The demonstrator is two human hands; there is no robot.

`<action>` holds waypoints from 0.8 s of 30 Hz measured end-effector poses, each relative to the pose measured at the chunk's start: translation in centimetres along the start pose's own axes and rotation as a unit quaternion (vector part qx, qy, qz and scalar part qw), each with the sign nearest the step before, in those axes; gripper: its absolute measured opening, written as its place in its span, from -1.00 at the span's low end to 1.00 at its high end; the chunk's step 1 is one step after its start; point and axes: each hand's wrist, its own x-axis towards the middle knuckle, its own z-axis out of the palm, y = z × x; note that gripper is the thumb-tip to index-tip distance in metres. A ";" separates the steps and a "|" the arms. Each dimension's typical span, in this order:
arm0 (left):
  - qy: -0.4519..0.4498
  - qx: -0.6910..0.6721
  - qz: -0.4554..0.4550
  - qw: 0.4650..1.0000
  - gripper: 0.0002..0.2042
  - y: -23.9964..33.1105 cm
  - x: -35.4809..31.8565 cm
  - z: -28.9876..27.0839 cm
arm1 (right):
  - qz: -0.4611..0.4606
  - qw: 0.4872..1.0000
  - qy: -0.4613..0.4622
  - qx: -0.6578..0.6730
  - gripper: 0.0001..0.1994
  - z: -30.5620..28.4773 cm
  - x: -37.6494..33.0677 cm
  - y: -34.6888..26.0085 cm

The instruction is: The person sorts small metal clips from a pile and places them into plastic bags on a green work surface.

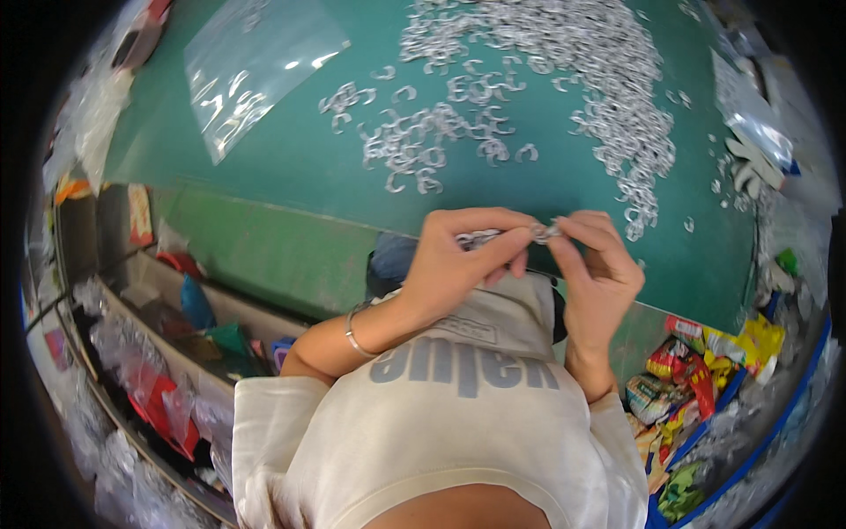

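The largest lettering stands on the cream T-shirt (441,432), just below the centre toward 6 o'clock: one line of thick, rounded grey-blue letters across the chest, upside down to the camera and partly bent by folds. Directly at its 12 o'clock, on the same cloth, is a small outlined rectangular print (471,330) whose characters are too small to make out. Toward 4 o'clock, the red foil packet (667,358) and the yellow wrapper (760,342) carry colourful printing, crumpled and too blurred to read. Near 9 o'clock, the upright red-and-white packet (140,214) bears printed markings, also too small to decipher.
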 end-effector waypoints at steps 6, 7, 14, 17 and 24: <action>0.023 0.022 -0.012 0.999 -0.88 -0.1 0.2 0.5 | 0.059 0.997 0.024 0.032 -0.82 0.1 0.0 0.6; 0.022 0.033 -0.007 0.999 -0.88 -0.3 0.4 0.6 | 0.069 0.997 0.025 0.033 -0.83 0.0 0.0 0.8; 0.022 -0.022 -0.082 0.996 -0.86 -0.8 2.1 1.9 | 0.022 0.997 0.071 0.033 -0.85 -1.1 -0.1 2.1; 0.019 -0.066 -0.104 0.992 -0.85 -1.0 2.7 2.3 | -0.039 0.994 0.101 -0.031 -0.86 -1.8 0.4 2.0; 0.083 -0.019 -0.068 0.994 -0.85 -0.9 4.4 3.5 | -0.017 0.944 0.163 -0.287 -0.86 -9.3 2.5 3.7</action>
